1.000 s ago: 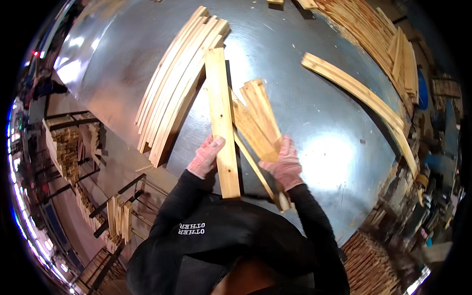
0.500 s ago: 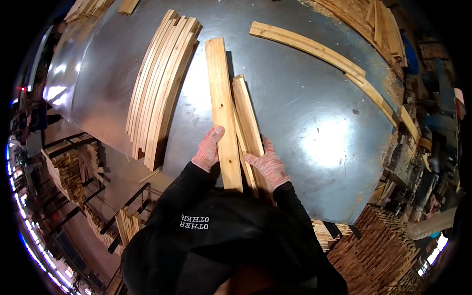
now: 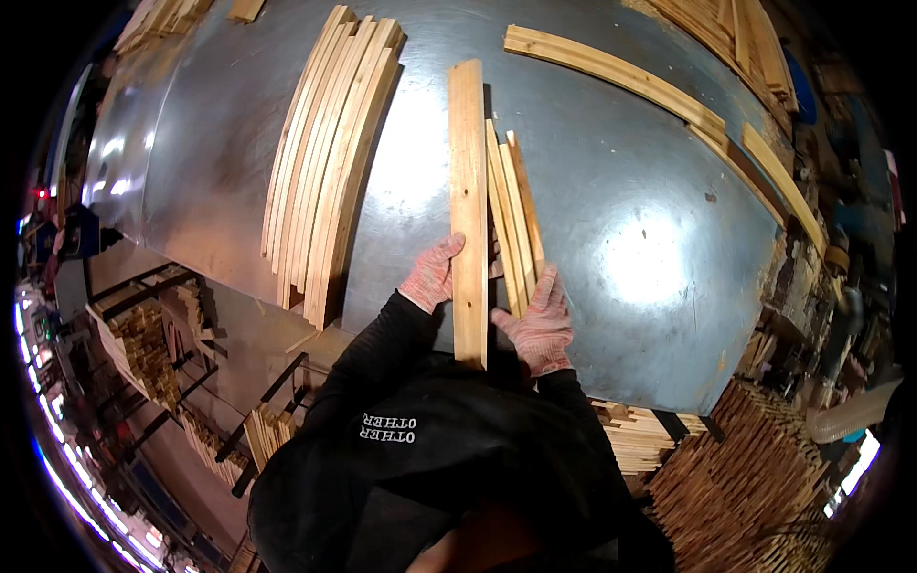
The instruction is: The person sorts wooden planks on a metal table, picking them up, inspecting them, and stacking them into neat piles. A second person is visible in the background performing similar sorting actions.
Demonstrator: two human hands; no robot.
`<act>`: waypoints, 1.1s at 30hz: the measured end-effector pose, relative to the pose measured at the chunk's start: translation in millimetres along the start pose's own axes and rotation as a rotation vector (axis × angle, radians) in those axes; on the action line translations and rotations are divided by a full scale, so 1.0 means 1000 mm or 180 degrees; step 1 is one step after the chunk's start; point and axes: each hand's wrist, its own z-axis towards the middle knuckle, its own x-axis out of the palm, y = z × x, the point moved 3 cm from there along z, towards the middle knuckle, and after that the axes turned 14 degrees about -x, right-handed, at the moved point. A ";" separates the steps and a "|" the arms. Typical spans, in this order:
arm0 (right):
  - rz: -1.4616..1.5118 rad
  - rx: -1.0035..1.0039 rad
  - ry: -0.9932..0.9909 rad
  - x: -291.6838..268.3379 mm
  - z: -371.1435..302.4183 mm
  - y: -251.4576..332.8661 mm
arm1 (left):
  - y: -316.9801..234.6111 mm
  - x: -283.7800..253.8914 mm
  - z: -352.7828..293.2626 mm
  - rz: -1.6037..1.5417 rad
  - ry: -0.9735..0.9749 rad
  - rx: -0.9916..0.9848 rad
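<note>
My left hand (image 3: 433, 272), in a pinkish knitted glove, is closed on the left edge of a long wooden board (image 3: 467, 196). This board shows its broad face, with small dark knots, and points away from me. Just right of it, several narrow wooden strips (image 3: 513, 215) stand close together, their far ends slightly fanned. My right hand (image 3: 541, 325), gloved the same way, grips their near ends, thumb on the left and fingers along the right side. The fingertips of my left hand beneath the board are mostly hidden.
A grey metal table (image 3: 611, 181) lies under everything. A row of curved wooden pieces (image 3: 330, 167) rests to the left. Further curved pieces (image 3: 616, 76) lie at the far right. Stacked wood (image 3: 740, 477) stands beyond the near right edge, and racked wood (image 3: 143, 344) at lower left.
The board has swung straighter and shifted right. The pieces beside it have turned and now show as separate narrow strips, with my right hand moved round their near ends.
</note>
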 end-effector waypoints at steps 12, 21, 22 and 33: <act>0.0767 0.2607 -0.2076 -0.069 -0.058 -0.191 | -0.073 0.004 -0.017 0.1375 -0.1062 0.1267; -0.0422 0.1396 -0.1606 -0.078 0.009 -0.129 | -0.043 0.061 0.016 0.1151 -0.0884 0.0837; 0.1430 0.0466 -0.1355 -0.068 0.038 -0.086 | -0.040 0.039 0.029 0.1166 -0.1291 0.1061; 0.0960 -0.1499 0.0882 0.087 0.172 0.118 | -0.274 -0.012 -0.183 0.5087 -0.6781 0.1965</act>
